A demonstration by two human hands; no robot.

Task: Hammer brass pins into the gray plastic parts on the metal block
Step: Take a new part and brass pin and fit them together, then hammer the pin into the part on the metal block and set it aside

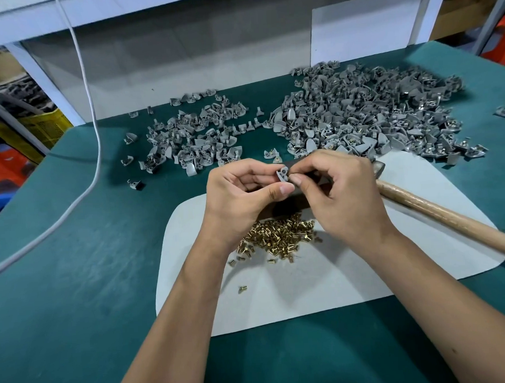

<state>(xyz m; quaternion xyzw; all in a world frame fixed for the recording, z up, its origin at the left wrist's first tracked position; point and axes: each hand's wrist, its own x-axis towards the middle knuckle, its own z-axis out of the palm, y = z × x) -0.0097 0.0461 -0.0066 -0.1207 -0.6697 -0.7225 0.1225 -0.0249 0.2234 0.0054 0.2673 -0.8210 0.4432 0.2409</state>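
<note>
Where a white mat (322,284) lies on the green bench (76,286), both hands, left (240,197) and right (341,193), pinch one gray plastic part (282,174) above the metal block (286,208), itself largely hidden beneath them. Brass pins (279,238) lie heaped on the mat just before the block, with two piles of gray parts (358,114) behind. A wooden hammer (437,212) crosses the mat's right side, its handle cut off at the frame edge, and a white cable (91,111) trails along the left.

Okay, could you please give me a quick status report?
Both hands, left and right, pinch small gray plastic part. Wooden-handled hammer idle. Nothing obstructing.
</note>
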